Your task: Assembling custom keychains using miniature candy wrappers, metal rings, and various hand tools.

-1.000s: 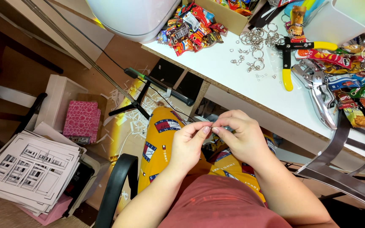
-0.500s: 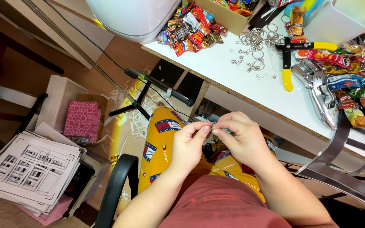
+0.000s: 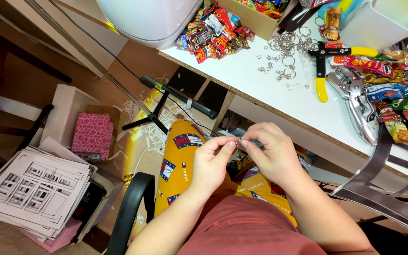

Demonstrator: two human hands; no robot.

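Both hands meet in front of the person's chest, below the edge of the white table (image 3: pixel 260 85). The left hand (image 3: pixel 212 163) and the right hand (image 3: pixel 272 153) each pinch with thumb and forefinger, fingertips touching, around one tiny metal ring (image 3: pixel 238 141) that is mostly hidden between them. The other fingers are curled in.

On the table lies a loose scatter of metal rings (image 3: pixel 284 52), too many and too small to count. Beside them sit one pair of yellow-handled pliers (image 3: pixel 324 61) and one silver hand tool (image 3: pixel 355 101). Small snack-packet charms lie in two heaps: one (image 3: pixel 216 30) near a white domed appliance (image 3: pixel 149 19), another (image 3: pixel 393 89) at the right. One stack of printed sheets (image 3: pixel 29 189) and one pink box (image 3: pixel 92 137) rest on the floor.
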